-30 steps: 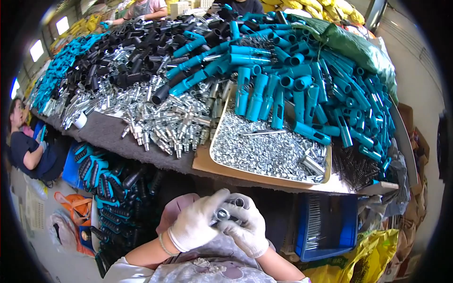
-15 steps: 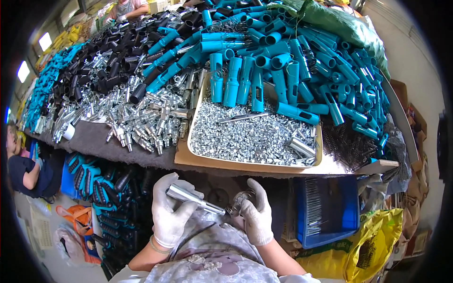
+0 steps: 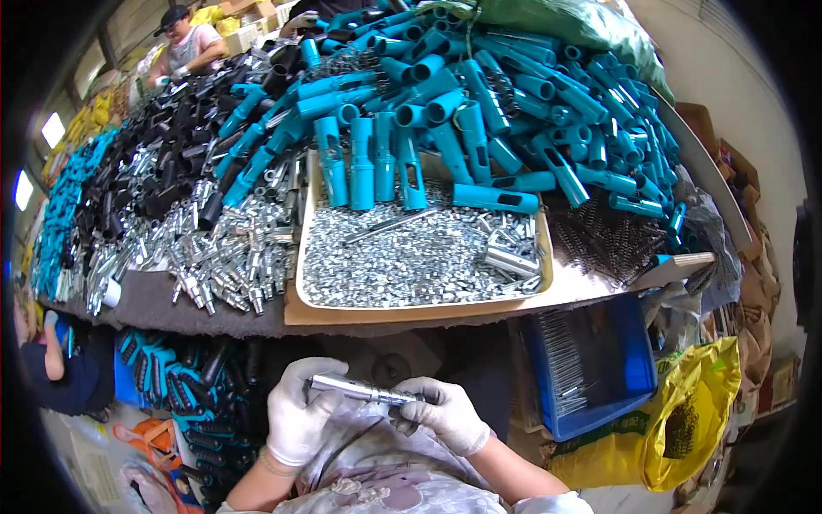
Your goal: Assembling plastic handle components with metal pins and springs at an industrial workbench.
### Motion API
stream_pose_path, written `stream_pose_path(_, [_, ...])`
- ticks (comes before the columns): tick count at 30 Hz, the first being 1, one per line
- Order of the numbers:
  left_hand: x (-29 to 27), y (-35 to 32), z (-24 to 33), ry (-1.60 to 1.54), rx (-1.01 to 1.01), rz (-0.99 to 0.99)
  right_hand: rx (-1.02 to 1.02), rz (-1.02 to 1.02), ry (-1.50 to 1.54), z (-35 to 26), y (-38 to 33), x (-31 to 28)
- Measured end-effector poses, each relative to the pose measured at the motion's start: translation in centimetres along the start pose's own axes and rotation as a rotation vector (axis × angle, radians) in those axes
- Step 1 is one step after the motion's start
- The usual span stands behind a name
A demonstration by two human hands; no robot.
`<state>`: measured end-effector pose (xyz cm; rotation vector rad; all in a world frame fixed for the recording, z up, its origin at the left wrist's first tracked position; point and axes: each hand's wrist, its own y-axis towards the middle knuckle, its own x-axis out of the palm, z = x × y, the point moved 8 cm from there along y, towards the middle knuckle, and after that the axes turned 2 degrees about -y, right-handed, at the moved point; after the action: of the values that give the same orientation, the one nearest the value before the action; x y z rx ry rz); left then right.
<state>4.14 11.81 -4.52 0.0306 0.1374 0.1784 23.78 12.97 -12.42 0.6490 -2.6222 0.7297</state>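
The white-gloved left hand (image 3: 295, 413) grips the stepped silver metal tube (image 3: 353, 388), best held steady while the white-gloved right hand (image 3: 445, 417), just right of that grip, pinches its narrower end.

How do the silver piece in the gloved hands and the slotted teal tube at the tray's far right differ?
The silver piece is plain metallic; the teal tube is coloured. The silver piece is held between the left hand and right hand; the teal tube lies untouched. The silver piece looks slimmer than the teal tube. Both are elongated.
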Motion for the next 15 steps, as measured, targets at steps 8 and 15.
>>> stream_pose_path(8, [6.3, -0.3, 2.8, 0.811, 0.509, -0.72, 0.279, -0.029, -0.129, 0.9, -2.3, -1.7])
stream_pose_path(15, [9.7, -2.2, 0.9, 0.634, 0.528, -0.807, -0.23, 0.014, -0.735, 0.3, -3.2, -1.2])
